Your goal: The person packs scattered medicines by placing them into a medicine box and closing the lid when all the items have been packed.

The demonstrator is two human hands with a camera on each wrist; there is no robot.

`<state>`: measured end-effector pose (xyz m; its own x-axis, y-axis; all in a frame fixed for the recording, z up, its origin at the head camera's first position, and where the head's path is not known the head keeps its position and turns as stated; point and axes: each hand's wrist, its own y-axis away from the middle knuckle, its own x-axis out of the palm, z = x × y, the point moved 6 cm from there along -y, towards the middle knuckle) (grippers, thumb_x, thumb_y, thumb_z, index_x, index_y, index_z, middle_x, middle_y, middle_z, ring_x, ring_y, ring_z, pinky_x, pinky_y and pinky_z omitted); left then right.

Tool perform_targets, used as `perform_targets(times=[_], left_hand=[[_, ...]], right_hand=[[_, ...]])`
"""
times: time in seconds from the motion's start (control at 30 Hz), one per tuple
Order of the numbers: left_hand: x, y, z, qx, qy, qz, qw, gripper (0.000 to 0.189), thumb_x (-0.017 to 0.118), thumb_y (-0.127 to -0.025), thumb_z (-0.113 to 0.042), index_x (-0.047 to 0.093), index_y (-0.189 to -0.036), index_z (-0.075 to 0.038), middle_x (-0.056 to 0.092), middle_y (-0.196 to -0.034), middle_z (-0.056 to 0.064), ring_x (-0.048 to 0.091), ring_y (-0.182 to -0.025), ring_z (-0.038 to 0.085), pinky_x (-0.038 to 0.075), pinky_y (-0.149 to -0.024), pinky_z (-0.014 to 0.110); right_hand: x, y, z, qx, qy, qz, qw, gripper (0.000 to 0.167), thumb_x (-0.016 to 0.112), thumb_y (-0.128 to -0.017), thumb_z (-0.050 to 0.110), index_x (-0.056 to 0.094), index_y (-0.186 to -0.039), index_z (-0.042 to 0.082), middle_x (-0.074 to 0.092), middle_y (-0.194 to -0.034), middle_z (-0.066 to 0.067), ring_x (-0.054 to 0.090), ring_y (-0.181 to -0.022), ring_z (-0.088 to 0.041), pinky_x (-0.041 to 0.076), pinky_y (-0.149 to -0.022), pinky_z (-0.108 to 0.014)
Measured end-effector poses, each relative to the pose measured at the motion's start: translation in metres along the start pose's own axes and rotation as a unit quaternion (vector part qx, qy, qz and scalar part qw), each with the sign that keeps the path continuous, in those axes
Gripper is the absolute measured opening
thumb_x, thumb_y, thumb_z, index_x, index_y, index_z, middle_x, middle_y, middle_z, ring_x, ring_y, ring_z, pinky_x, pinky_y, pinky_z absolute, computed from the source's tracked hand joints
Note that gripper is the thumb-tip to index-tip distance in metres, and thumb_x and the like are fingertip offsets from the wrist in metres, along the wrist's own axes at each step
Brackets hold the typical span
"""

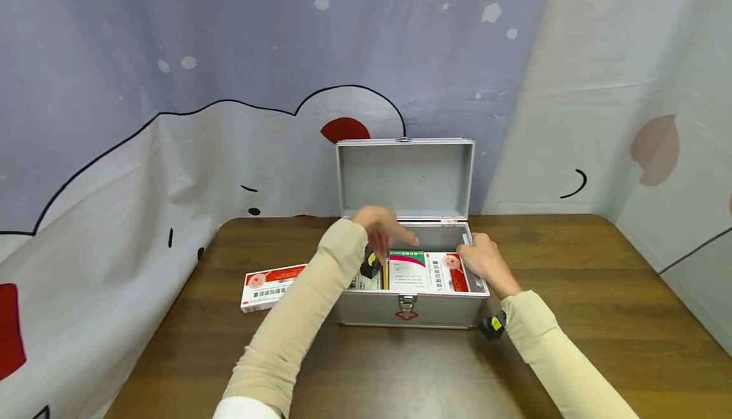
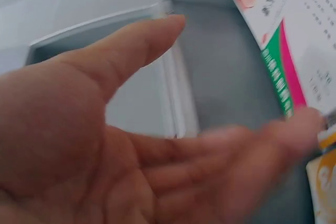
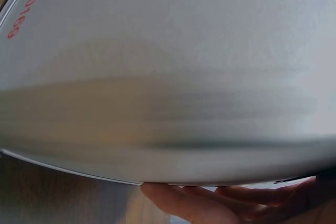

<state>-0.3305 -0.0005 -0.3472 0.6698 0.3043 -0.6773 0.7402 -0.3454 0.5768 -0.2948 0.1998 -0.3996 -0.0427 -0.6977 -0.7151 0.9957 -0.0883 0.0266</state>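
Note:
An aluminium first-aid case (image 1: 366, 309) stands on the table with its lid (image 1: 407, 178) raised. My left hand (image 1: 382, 231) reaches down into its left half, thumb spread and fingers extended; in the left wrist view that hand (image 2: 126, 156) holds nothing. Its blurred fingertips are close to a green-and-pink medicine box (image 1: 408, 273); touching or apart, I cannot tell. Beside that box stands a red-and-white medicine box (image 1: 448, 273). At the case's right side, my right hand (image 1: 486, 260) grips the rim, and its fingers (image 3: 184, 203) show at the edge in the right wrist view.
Another red-and-white medicine box (image 1: 265, 288) lies on the wooden table (image 1: 572, 266) left of the case, partly hidden by my left sleeve. A yellow-orange package (image 2: 328, 177) is inside the case. A patterned curtain (image 1: 257, 56) hangs behind.

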Motion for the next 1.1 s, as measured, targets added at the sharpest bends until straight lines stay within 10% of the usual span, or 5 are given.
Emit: perform_targets(times=[0.2, 0.3, 0.63, 0.9, 1.1], left_hand=[[-0.028, 0.029, 0.004, 0.172, 0.036, -0.063, 0.9823, 0.030, 0.059, -0.089, -0.026, 0.059, -0.100, 0.003, 0.065, -0.076, 0.016, 0.067, -0.070, 0.029, 0.055, -0.066, 0.037], [-0.041, 0.047, 0.015, 0.205, 0.014, -0.114, 0.9719, 0.017, 0.055, -0.090, -0.017, 0.059, -0.094, -0.001, 0.064, -0.076, 0.012, 0.066, -0.068, 0.025, 0.055, -0.062, 0.032], [-0.048, 0.091, 0.092, 0.192, -0.065, -0.211, 0.9563, 0.017, 0.053, -0.081, -0.002, 0.063, -0.094, -0.002, 0.063, -0.081, 0.005, 0.056, -0.074, 0.014, 0.047, -0.069, 0.029], [-0.022, 0.103, 0.161, 0.158, -0.064, -0.182, 0.9684, 0.034, 0.058, -0.082, -0.005, 0.058, -0.116, 0.000, 0.060, -0.115, 0.014, 0.054, -0.108, 0.030, 0.044, -0.090, 0.044], [-0.004, 0.097, 0.220, 0.058, -0.063, -0.137, 0.9868, 0.072, 0.072, -0.070, -0.010, 0.041, -0.135, -0.003, 0.040, -0.131, 0.026, 0.042, -0.115, 0.038, 0.037, -0.093, 0.053]], right_hand=[[0.001, 0.000, -0.001, 0.000, 0.004, 0.001, 1.0000, 0.028, 0.045, -0.079, 0.014, 0.058, -0.095, -0.006, 0.058, -0.087, -0.018, 0.052, -0.078, -0.028, 0.044, -0.064, -0.037], [0.001, 0.000, -0.001, -0.002, 0.002, 0.000, 1.0000, 0.028, 0.045, -0.079, 0.013, 0.058, -0.095, -0.006, 0.058, -0.086, -0.018, 0.052, -0.078, -0.028, 0.045, -0.063, -0.037], [0.000, 0.001, -0.001, -0.005, 0.003, -0.001, 1.0000, 0.027, 0.045, -0.079, 0.014, 0.058, -0.093, -0.005, 0.058, -0.085, -0.018, 0.052, -0.077, -0.028, 0.045, -0.062, -0.036], [-0.003, 0.005, -0.002, 0.002, -0.008, 0.000, 1.0000, 0.028, 0.045, -0.079, 0.013, 0.059, -0.095, -0.005, 0.059, -0.087, -0.018, 0.052, -0.077, -0.028, 0.044, -0.059, -0.033], [-0.006, 0.006, -0.002, -0.007, -0.001, -0.005, 1.0000, 0.025, 0.045, -0.080, 0.013, 0.058, -0.091, -0.005, 0.058, -0.084, -0.017, 0.052, -0.074, -0.027, 0.043, -0.058, -0.032]])
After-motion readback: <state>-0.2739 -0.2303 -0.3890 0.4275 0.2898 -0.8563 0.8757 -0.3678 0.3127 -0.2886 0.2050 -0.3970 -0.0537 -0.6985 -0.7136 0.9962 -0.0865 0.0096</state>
